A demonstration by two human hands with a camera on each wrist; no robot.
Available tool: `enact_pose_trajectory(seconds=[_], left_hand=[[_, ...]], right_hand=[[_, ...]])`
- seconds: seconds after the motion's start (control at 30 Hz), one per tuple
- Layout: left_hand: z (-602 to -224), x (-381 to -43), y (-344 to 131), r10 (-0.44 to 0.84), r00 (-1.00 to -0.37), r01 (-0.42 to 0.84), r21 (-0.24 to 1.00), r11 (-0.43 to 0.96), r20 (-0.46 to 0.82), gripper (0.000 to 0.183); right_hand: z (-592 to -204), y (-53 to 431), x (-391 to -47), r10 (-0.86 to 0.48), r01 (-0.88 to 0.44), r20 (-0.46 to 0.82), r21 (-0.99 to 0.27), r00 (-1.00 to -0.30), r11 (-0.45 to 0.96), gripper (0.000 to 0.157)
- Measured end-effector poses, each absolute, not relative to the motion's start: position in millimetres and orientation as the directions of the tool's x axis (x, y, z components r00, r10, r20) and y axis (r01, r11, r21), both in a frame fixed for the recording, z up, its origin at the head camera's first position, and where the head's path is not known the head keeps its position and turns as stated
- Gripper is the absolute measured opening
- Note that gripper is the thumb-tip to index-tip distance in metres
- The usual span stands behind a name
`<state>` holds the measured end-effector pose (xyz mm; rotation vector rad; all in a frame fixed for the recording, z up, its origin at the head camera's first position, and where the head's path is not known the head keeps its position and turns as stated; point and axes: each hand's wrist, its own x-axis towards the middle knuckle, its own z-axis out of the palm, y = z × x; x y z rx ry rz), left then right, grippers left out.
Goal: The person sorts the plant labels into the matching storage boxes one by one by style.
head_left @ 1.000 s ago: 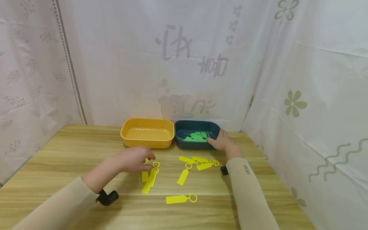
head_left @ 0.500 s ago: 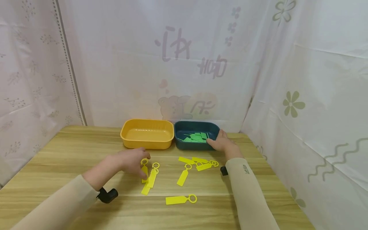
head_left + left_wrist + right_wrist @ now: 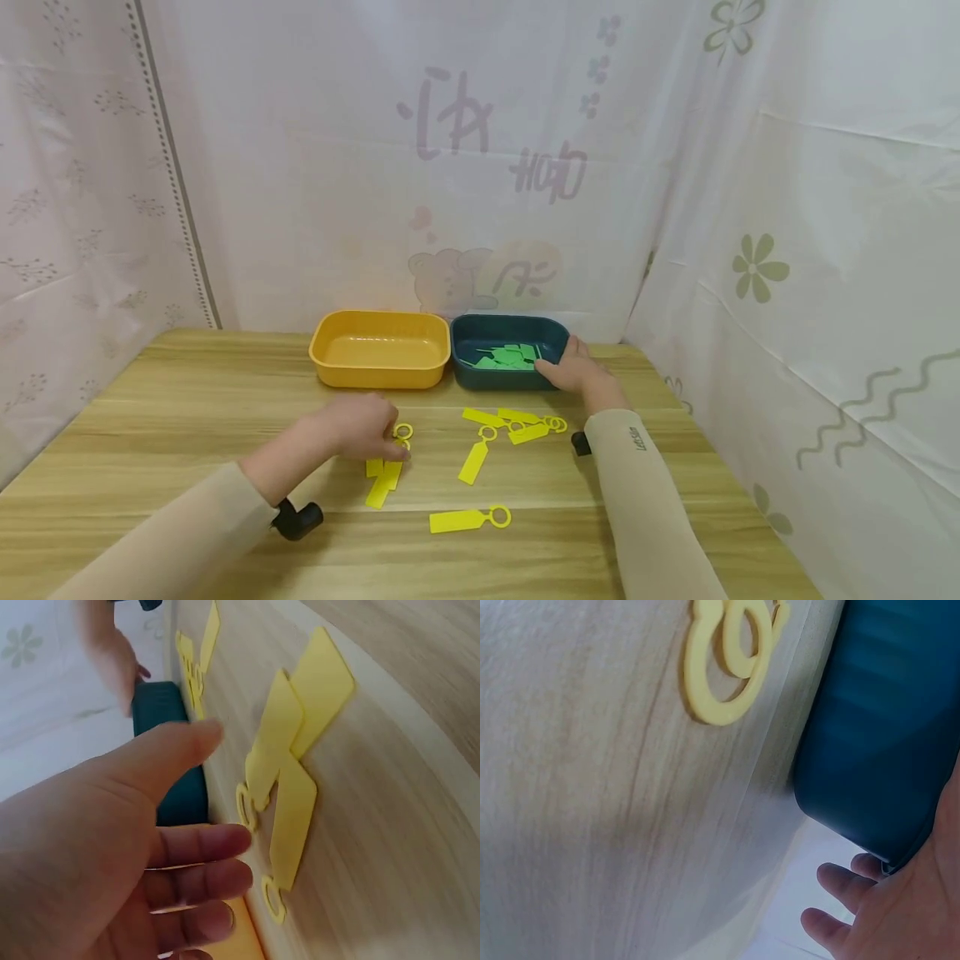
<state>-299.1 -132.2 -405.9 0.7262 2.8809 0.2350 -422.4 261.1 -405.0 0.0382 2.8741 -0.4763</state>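
My left hand [image 3: 363, 425] is low over a small cluster of yellow ring-ended tags [image 3: 379, 493] and partly covers them in the head view. In the left wrist view its thumb and fingers are spread apart with nothing between them, beside the overlapping tags [image 3: 294, 832]. My right hand [image 3: 579, 372] holds the right front corner of a dark teal bin [image 3: 506, 381], thumb over the rim and fingers along the outer side. Flat green pieces [image 3: 504, 358] lie in that bin. From the right wrist, the fingers show past the bin's corner [image 3: 877, 772].
An orange-yellow bin [image 3: 378, 377] with a bare floor stands left of the teal one. Several more yellow tags [image 3: 517, 421] lie in front of the teal bin, and a single tag [image 3: 457, 522] is nearer the front. Printed curtains [image 3: 840, 275] enclose the wooden table.
My left hand first drew back a little from the tags, its fingers opening, then moved right and lower over the cluster. The right hand has stayed on the teal bin.
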Motion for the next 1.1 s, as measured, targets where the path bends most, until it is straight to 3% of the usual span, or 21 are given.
enact_pose_trajectory(seconds=[0.2, 0.77, 1.1], left_hand=[[-412, -295, -123, 0.449, -0.873, 0.419, 0.181, 0.890, -0.188, 0.051], [-412, -292, -120, 0.469, -0.863, 0.432, 0.204, 0.878, -0.189, 0.033], [-402, -292, -128, 0.543, -0.818, 0.487, 0.275, 0.829, -0.189, 0.019]], right_hand=[[-407, 260, -422, -0.013, 0.059, -0.221, -0.318, -0.975, 0.946, 0.113], [-407, 262, -422, -0.019, 0.053, -0.212, -0.326, -0.977, 0.944, 0.113], [-409, 263, -424, -0.020, 0.044, -0.197, -0.315, -0.980, 0.948, 0.115]])
